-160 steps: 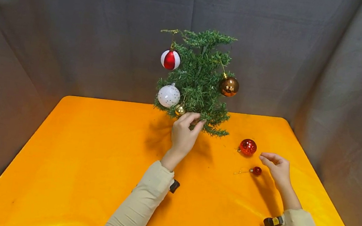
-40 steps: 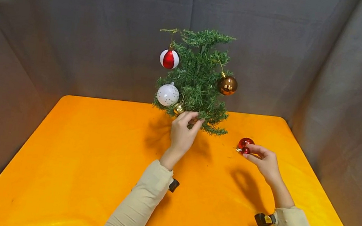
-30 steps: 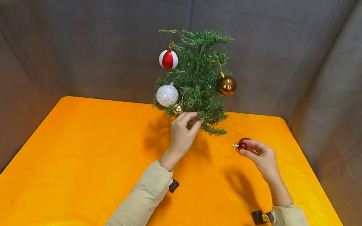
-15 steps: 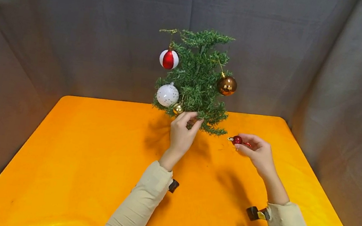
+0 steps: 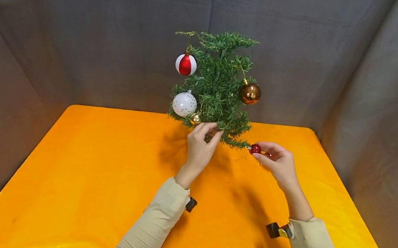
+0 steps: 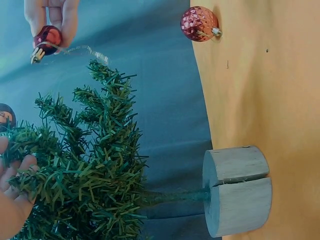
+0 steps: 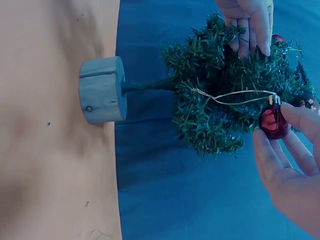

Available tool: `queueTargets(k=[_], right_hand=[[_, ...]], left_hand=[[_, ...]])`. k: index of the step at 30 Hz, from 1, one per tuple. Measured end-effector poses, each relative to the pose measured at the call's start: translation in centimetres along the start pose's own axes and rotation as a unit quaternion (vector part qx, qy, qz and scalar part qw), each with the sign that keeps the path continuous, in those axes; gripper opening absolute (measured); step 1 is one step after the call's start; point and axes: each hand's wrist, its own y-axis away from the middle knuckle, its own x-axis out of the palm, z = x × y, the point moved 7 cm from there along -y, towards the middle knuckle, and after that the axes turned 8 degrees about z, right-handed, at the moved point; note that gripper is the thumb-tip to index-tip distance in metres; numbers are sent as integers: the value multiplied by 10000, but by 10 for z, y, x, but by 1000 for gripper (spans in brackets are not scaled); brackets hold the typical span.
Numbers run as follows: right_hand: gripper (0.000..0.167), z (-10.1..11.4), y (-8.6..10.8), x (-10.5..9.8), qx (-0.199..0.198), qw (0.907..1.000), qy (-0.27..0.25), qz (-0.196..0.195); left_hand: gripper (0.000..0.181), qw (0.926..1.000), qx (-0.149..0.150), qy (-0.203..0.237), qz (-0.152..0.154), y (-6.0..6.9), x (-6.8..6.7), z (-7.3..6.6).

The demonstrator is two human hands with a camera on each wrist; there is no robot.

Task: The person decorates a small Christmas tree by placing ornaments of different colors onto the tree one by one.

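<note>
A small artificial Christmas tree (image 5: pixel 221 85) stands near the back of the table. My left hand (image 5: pixel 200 147) is at its lower front branches, thumb and fingers pinching a branch. To the right, my right hand (image 5: pixel 281 164) pinches a small shiny red bauble (image 5: pixel 255 149) between thumb and fingers, beside the tip of the lowest right branch. Its gold cord loop (image 7: pixel 240 93) stretches toward the branches in the right wrist view; whether it touches them I cannot tell. A larger textured red bauble (image 6: pixel 199 23) lies on the table, mostly behind my right hand in the head view.
On the tree hang a red-and-white bauble (image 5: pixel 186 64), a white speckled bauble (image 5: pixel 184 104), a small gold bauble (image 5: pixel 196 118) and a brown bauble (image 5: pixel 250 94). The trunk rises from a round wooden base (image 6: pixel 240 192). Grey curtains (image 5: pixel 119 38) surround the orange table (image 5: pixel 82 175).
My right hand first picked the small red bauble off the table, then carried it left and away from me to the lowest right branch. The left hand stays in place.
</note>
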Motion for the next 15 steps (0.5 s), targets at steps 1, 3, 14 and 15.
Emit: queueTargets(k=[1, 3, 14, 15], right_hand=[[30, 1, -1, 1, -8, 10000, 11, -5], [29, 2, -2, 2, -34, 10000, -3, 1], [26, 2, -7, 6, -28, 9996, -296, -34], [25, 2, -7, 7, -31, 9995, -325, -48]], left_hand=[[15, 10000, 18, 8, -12, 0, 0, 0], [16, 10000, 52, 18, -36, 0, 0, 0], [16, 9998, 155, 80, -88, 0, -3, -2], [16, 9998, 160, 68, -85, 0, -3, -2]])
